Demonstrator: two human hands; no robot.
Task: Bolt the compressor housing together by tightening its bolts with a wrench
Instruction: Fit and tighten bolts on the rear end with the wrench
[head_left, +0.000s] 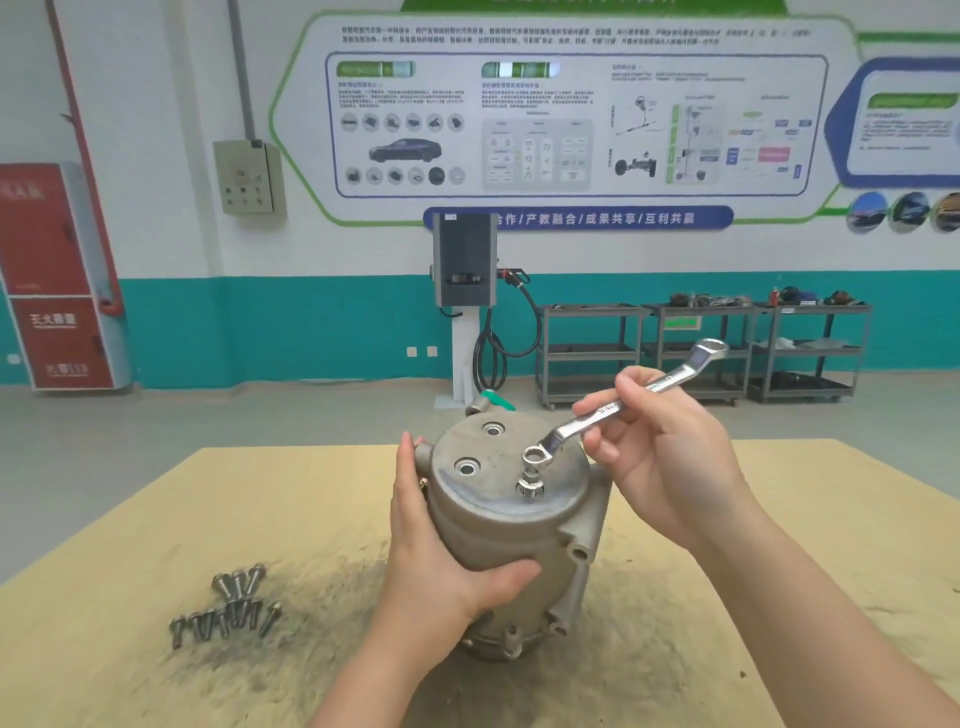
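A grey metal compressor housing (514, 519) stands upright on the tan table (156, 545). My left hand (441, 551) grips its left side, thumb across the front. One bolt (530, 480) sticks up from a hole in the top face; two other holes show nothing in them. My right hand (660, 457) holds a silver ring wrench (618, 405) by the middle of its shaft. The wrench's lower ring end hovers just above the bolt head, apart from it.
Several loose bolts (228, 608) lie in a pile on the table at the left, over a dark stained patch. Beyond the table are a charging post (465, 270), metal carts (701, 353) along the teal wall and a red cabinet (57, 275).
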